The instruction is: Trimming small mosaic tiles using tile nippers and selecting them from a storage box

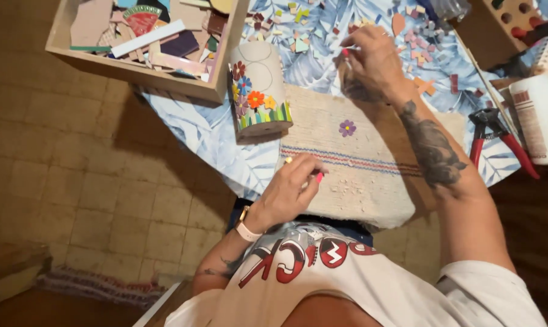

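Leaf-print tablecloth (207,130) under a woven cloth mat (358,169), seen from above, with both hands at mosaic work.

Left hand (289,192) rests curled at the mat's near edge, pinching a small pale chip; right hand (371,63) is closed on a small piece (too blurred to name) above the scattered tile bits (301,30). A purple flower tile (347,128) lies flat on the mat between them. Beyond, the flower-decorated pot (259,88) lies tipped, long axis running away from the person, decorated side up, likely for reach. Red-handled nippers (498,136) and a box of shards (146,39) flank it.
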